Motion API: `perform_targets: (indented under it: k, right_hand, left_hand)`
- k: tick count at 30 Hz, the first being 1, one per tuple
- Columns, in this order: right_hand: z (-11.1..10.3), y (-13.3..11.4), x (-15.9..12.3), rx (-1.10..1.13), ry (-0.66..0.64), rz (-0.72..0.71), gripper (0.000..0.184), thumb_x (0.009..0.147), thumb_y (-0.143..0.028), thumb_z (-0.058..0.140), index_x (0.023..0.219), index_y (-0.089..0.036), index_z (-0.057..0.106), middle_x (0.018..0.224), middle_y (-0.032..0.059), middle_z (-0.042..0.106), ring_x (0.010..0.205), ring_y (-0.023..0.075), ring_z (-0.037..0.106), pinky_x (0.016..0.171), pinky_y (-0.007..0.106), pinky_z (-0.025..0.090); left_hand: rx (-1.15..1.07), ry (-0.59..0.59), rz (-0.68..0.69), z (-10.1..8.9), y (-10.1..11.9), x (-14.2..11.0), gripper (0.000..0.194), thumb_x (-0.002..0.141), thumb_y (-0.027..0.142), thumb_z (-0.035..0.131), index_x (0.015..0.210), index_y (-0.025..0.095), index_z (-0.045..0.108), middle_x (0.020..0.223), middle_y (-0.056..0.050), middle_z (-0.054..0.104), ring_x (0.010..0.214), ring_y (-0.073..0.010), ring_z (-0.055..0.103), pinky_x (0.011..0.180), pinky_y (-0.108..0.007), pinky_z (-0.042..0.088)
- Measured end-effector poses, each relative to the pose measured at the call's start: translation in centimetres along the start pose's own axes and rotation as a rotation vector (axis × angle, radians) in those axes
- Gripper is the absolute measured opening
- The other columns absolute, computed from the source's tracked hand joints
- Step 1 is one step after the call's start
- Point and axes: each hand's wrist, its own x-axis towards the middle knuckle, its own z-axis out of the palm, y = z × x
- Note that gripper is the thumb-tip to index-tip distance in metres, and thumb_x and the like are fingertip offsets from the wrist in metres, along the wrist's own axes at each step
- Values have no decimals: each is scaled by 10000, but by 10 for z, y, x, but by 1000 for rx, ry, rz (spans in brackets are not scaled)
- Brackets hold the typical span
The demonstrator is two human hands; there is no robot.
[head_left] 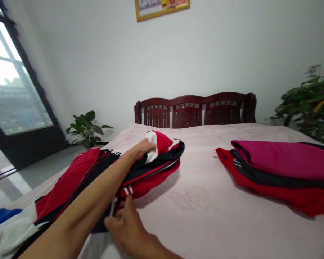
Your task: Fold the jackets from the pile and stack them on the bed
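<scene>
Beneath the left hand (144, 148), steady the red-and-navy garment (154, 184); at its near edge, square the folds gently with the right hand (130, 222). Cannot tell either hand's closure. Well rightward of both, leave the folded stack (283, 160) undisturbed.

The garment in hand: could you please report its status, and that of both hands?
Left hand on top of garment; right hand at its near edge. Garment in layers on bed. Left forearm hides some cloth.
</scene>
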Motion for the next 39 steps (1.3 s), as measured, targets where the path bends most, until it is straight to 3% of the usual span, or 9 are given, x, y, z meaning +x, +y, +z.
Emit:
perform_targets:
  k: [3,6,10,13,19,24,30,36,39]
  right_hand:
    - [-5,-6,-1,-112,-153,-95,666,684,-194,659,1332,-240,515,1151,42,682,978,212,654,827,331,517]
    - [-44,-4,-17,-284,-179,-158,486,737,-141,576,1208,-233,647,1093,43,712,941,195,669,841,318,507]
    - [-128,-2,-31,-457,-3,-195,343,809,-94,473,984,-233,732,981,27,736,922,165,670,837,286,500]
    - [-206,7,-25,-775,192,-182,342,850,-153,469,1097,-227,694,1130,58,707,1075,200,630,973,358,458]
    - [-327,43,-1,-1516,255,98,674,749,-434,686,1335,-133,544,1383,203,551,1320,386,444,1087,541,292]
    - [-336,37,5,-1563,67,296,403,897,-481,506,1027,-136,668,1044,192,707,967,335,663,807,417,433]
    - [-316,3,-29,-1449,-14,176,309,925,-457,450,913,-234,664,896,81,731,836,257,677,678,318,395]
    - [-310,11,-50,-1278,-116,261,171,832,-376,561,823,-249,675,895,53,735,863,256,672,685,310,411]
    - [-312,10,-40,-1254,-35,133,161,850,-335,531,857,-245,664,902,48,728,842,228,662,703,306,426]
  left_hand:
    - [231,-138,98,14,1,-3,588,614,109,764,1189,135,647,985,-63,739,936,-269,667,903,-385,507]
    - [680,-177,275,11,-25,-16,712,699,325,761,1356,171,535,1290,-118,640,1183,-295,579,1054,-410,405]
    - [944,-246,376,-19,-78,-54,661,770,474,694,1347,189,544,1367,-126,581,1257,-287,528,1086,-405,376]
    - [1040,-332,384,-41,-110,-88,790,691,503,754,1397,263,493,1400,-91,556,1292,-307,490,1104,-445,350]
    - [1282,-201,271,-50,-138,-119,877,634,229,705,1456,280,405,1333,-94,567,1200,-308,527,1044,-461,383]
    - [1321,-235,371,-53,-124,-110,524,704,147,574,1214,266,589,1069,-53,647,979,-259,578,879,-374,448]
    - [1387,-116,470,-104,-115,-114,412,777,111,514,1157,239,607,1083,-91,626,1034,-274,555,929,-416,420]
    - [1101,-527,3,-146,-101,-103,630,556,285,808,1169,326,665,1181,-28,663,1080,-287,598,964,-369,448]
    - [938,-496,-102,-140,-83,-73,539,698,470,727,1213,325,657,1226,4,681,1141,-247,606,979,-302,447]
